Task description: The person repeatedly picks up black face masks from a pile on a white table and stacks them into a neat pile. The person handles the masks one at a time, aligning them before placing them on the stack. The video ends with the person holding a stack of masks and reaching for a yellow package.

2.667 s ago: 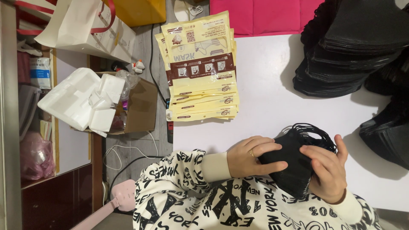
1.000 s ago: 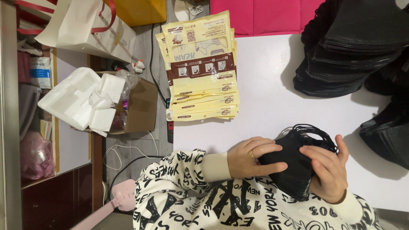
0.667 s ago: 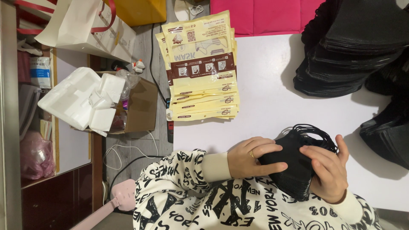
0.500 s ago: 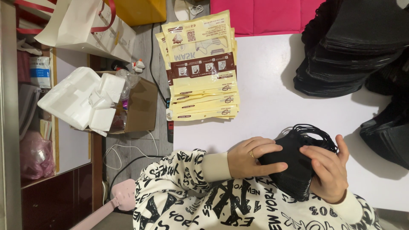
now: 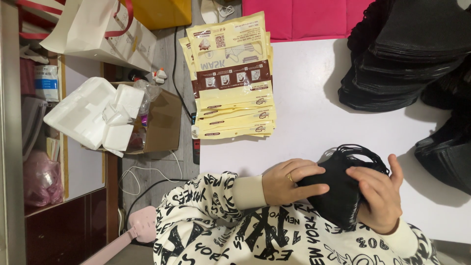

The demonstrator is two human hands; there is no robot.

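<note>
Head view: both hands clamp a stack of black masks (image 5: 338, 196) at the white table's (image 5: 314, 132) near edge. Left hand (image 5: 289, 181) fingers flat on top, right hand (image 5: 380, 201) cupped around it. Yellow pouches (image 5: 230, 98) lie well apart.

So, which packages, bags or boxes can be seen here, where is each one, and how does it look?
Flat pouches: fanned stack at the white table's left edge, pale yellow with a brown band.
Paper bag: on the floor, upper left, white with red handles.
Cardboard box: on the floor left of the table, brown and open.
Foam blocks: white, resting on that box.
Small box: far left, white and blue.
Plastic bag: lower left, pink, see-through.
</note>
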